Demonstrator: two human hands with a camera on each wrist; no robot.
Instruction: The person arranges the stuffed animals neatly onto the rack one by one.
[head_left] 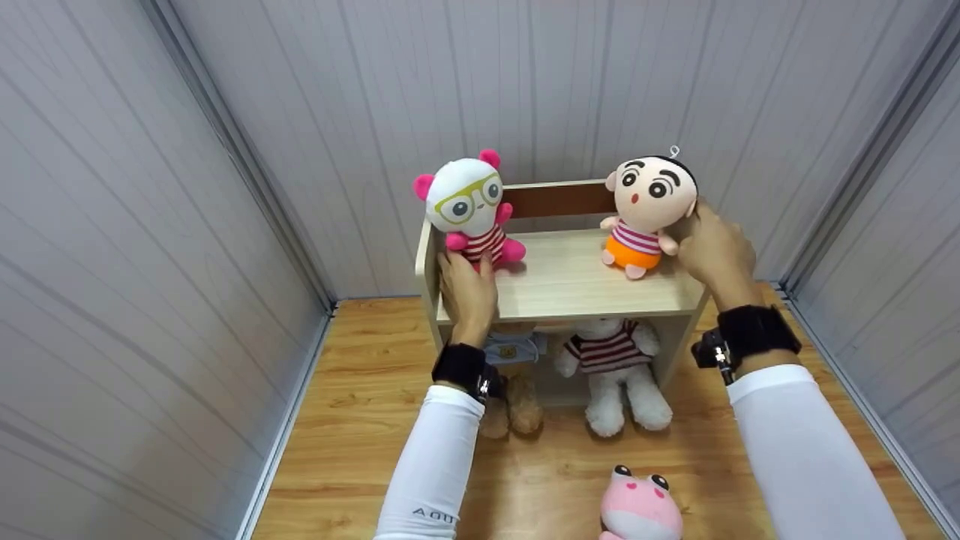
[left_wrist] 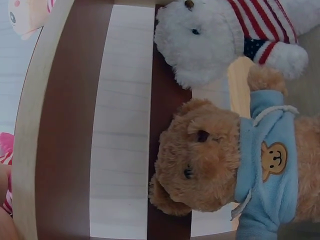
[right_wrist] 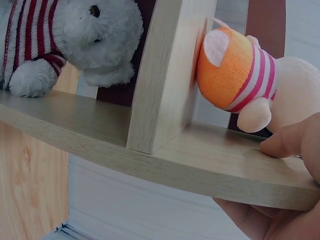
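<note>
Here both soft toys sit atop the pale wooden shelf: left hand grasps the white pink-eared panda plush, right hand grasps the orange-shorted boy doll; releasing needs steady balance.

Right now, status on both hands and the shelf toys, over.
Left hand holds panda doll on shelf top. Right hand grips boy doll by its head. Two bears below, pink frog on floor; nothing blocking.
</note>
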